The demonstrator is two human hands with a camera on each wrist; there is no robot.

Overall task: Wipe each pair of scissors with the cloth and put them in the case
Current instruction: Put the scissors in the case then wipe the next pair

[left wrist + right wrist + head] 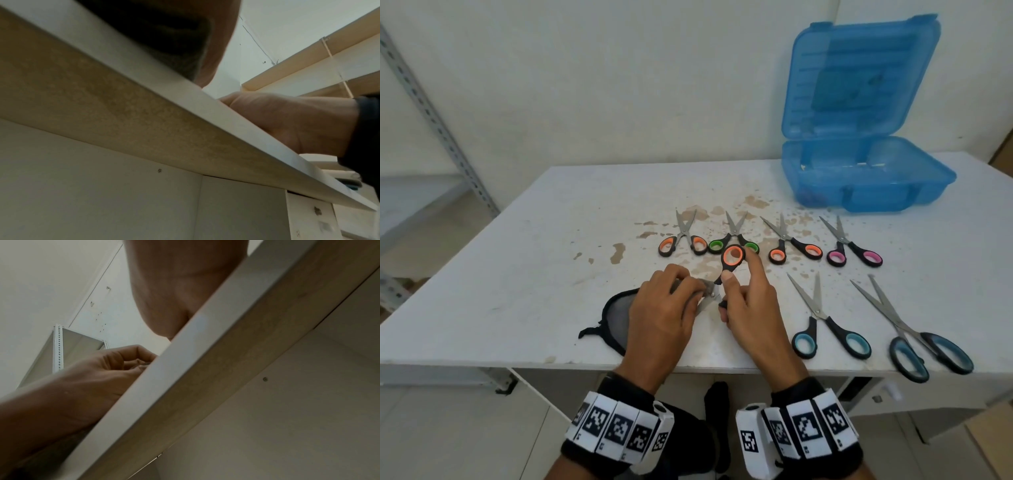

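Note:
My right hand [726, 294] holds a pair of orange-handled scissors [732, 255] above the table's front middle; the thumb presses on the handle shank and the forefinger points forward. My left hand [690, 291] pinches the grey cloth [616, 317] around the blades, which are mostly hidden. The cloth trails left onto the table. The blue case [866, 185] stands open at the back right. In the wrist views the table edge [185, 100] hides the fingers and the scissors; the left hand [107, 365] shows curled in the right wrist view.
Several other scissors lie on the stained white table [517, 274]: a far row with orange [683, 240], green [734, 240], orange [792, 245] and pink [854, 251] handles, and two blue-handled pairs [828, 329] [924, 349] at the front right. A metal rack [431, 113] stands left.

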